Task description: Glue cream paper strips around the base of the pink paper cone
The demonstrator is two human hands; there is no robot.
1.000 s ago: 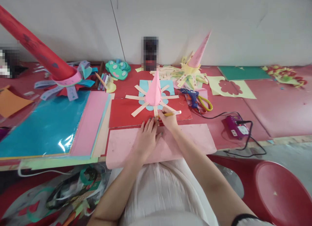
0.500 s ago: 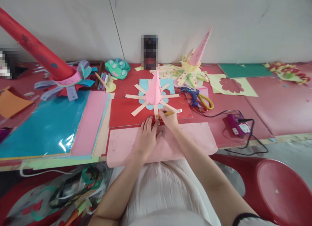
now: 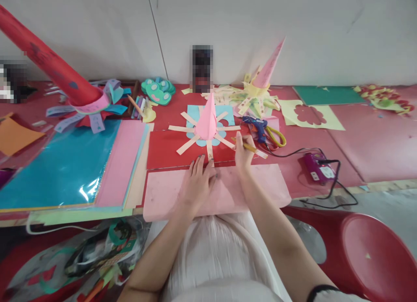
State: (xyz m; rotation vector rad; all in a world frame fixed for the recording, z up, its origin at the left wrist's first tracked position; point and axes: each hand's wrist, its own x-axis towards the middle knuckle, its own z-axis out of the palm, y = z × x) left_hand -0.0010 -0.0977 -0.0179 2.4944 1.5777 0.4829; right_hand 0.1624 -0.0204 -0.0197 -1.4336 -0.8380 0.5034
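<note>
A pink paper cone (image 3: 206,125) stands on a light blue scalloped paper (image 3: 201,142), with cream paper strips (image 3: 188,144) spreading out from its base. The strip nearest me (image 3: 210,149) bears a small dark mark. My left hand (image 3: 199,178) lies with fingers spread, its fingertips at the end of that strip. To the right, my right hand (image 3: 244,154) grips a yellow pen (image 3: 249,147), held off the strips near the right-front one. All of this rests over a red sheet (image 3: 166,152) on the table.
A blue glue gun (image 3: 257,126) and yellow-handled scissors (image 3: 276,136) lie right, beside a purple power strip (image 3: 317,168) with a black cord. Coloured paper sheets (image 3: 65,163) fill the left. Behind stand a red cone piece (image 3: 55,59) and another pink cone (image 3: 270,63).
My right hand has lifted the pen off the front strip and moved it to the right. The small mark on that strip is now uncovered. My left hand stays in place.
</note>
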